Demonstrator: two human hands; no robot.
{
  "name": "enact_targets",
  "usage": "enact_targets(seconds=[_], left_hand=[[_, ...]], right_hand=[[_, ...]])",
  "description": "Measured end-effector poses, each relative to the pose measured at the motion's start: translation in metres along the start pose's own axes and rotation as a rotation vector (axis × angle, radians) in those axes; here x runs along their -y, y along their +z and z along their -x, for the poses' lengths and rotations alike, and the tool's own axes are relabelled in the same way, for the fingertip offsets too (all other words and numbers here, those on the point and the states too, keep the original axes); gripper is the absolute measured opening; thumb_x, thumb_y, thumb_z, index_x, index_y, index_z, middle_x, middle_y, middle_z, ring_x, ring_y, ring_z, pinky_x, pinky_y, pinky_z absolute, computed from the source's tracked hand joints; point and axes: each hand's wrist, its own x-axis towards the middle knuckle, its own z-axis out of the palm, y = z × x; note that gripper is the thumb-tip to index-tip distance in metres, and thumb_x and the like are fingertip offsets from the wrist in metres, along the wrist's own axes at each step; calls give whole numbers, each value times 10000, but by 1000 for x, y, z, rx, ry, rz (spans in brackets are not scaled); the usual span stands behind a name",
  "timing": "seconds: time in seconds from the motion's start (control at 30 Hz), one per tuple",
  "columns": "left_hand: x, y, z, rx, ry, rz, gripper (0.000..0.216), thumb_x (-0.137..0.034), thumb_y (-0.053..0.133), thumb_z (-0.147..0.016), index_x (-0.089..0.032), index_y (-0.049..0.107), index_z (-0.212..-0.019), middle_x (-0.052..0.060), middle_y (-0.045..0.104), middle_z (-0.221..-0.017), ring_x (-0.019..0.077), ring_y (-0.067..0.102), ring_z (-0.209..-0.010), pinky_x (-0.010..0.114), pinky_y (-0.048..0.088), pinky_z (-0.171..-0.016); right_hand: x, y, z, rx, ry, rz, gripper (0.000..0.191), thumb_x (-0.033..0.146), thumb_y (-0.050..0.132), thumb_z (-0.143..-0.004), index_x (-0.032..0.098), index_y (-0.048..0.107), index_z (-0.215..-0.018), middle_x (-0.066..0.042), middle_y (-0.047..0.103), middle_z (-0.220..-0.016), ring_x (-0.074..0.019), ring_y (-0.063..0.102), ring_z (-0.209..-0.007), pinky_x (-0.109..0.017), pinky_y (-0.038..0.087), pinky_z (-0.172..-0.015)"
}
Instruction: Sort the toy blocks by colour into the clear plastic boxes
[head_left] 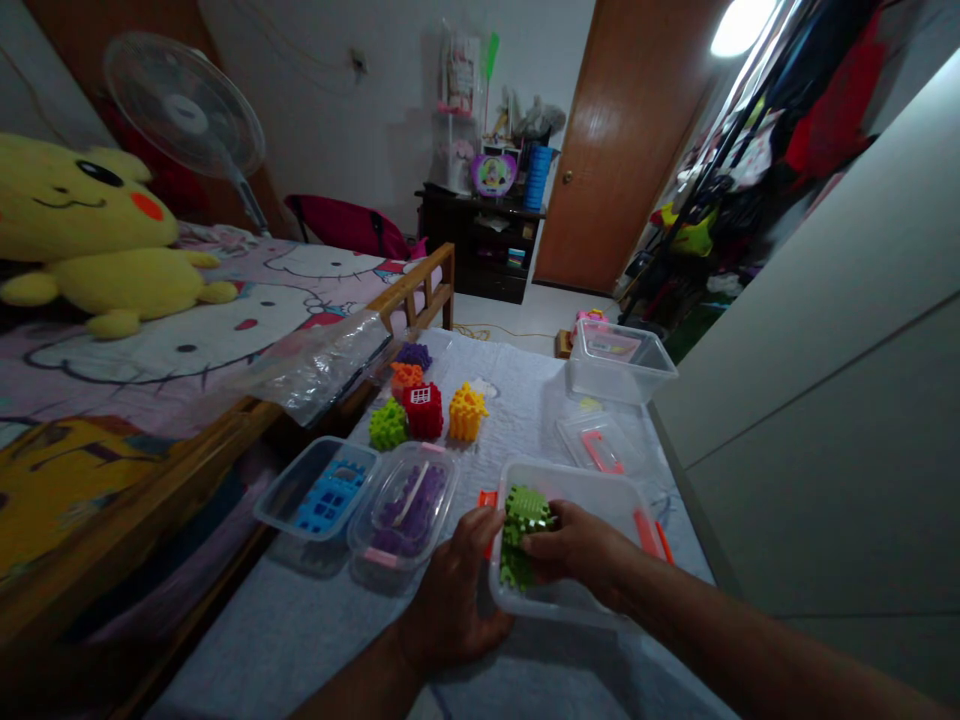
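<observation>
Head view, one frame.

Green toy block (526, 512): spiky, cube-like, gripped between both hands above a clear plastic box (592, 490) at the near right of the table (525, 390). More green pieces lie in that box beneath it.

Right hand (581, 548): fingers curled round the block's right side, wrist over the box rim.

Left hand (457, 590): thumb and fingertips pinched on the block's left side, palm resting by the box's left wall.

Left of the hands: a lidded clear box of purple pieces (409, 510), and beside it an open box of blue pieces (322, 495).

Further back on the table: assembled cubes standing loose, green (388, 424), red (424, 408), yellow (466, 412), orange (406, 376), purple (414, 354). A flat lid (600, 442) and another clear tub (616, 358) sit at the far right.

Bed (187, 330) along the left, with a yellow plush toy (97, 235) and a plastic bag (315, 365). Standing fan (184, 105) behind; wooden door (622, 150) beyond.
</observation>
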Motion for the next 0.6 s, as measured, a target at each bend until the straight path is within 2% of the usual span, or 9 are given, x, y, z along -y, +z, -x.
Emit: enact_targets(seconds=[0.13, 0.23, 0.33, 0.4, 0.47, 0.6], left_hand=[[-1, -1, 0, 6, -8, -21, 851, -276, 591, -766, -192, 171, -1501, 180, 414, -1419, 332, 426, -1337, 471, 439, -1042], [-2, -1, 0, 14, -11, -31, 865, -280, 597, -763, -198, 156, -1503, 184, 414, -1421, 340, 428, -1336, 474, 444, -1036], [-1, -1, 0, 14, -10, -33, 870, -302, 591, -771, -211, 141, -1509, 183, 405, -1433, 351, 422, -1341, 486, 437, -1040], [-1, 0, 0, 14, -10, -28, 863, -317, 584, -781, -212, 138, -1512, 183, 397, -1438, 352, 416, -1346, 489, 431, -1045], [0, 0, 0, 15, -10, -22, 856, -323, 584, -786, -212, 145, -1512, 181, 399, -1436, 351, 415, -1347, 488, 431, -1044], [0, -1, 1, 15, -4, -8, 863, -312, 596, -772, -213, 156, -1508, 181, 410, -1426, 350, 431, -1331, 485, 438, -1036]], right_hand=[[-2, -6, 0, -13, -37, 221, 465, 161, 703, -652, 122, 584, -1101, -72, 698, -934, -203, 675, -790, -317, 551, -675], [0, -14, 3, -41, -180, 595, 584, 168, 745, -591, 169, 594, -1155, -73, 707, -1054, -248, 665, -926, -339, 543, -766], [4, -18, 4, 14, -308, 860, 605, 193, 790, -555, 204, 629, -1137, -70, 706, -1117, -259, 648, -1007, -308, 513, -840], [4, -17, 1, 53, -317, 943, 568, 217, 785, -580, 196, 634, -1127, -77, 709, -1109, -246, 668, -963, -282, 508, -801], [3, -15, -3, 36, -326, 1000, 573, 230, 782, -592, 178, 618, -1138, -94, 711, -1099, -239, 679, -933, -265, 497, -765], [-5, -11, -10, -81, -298, 1067, 757, 248, 784, -597, 95, 492, -1278, -172, 691, -1124, -269, 672, -969, -279, 479, -740]])
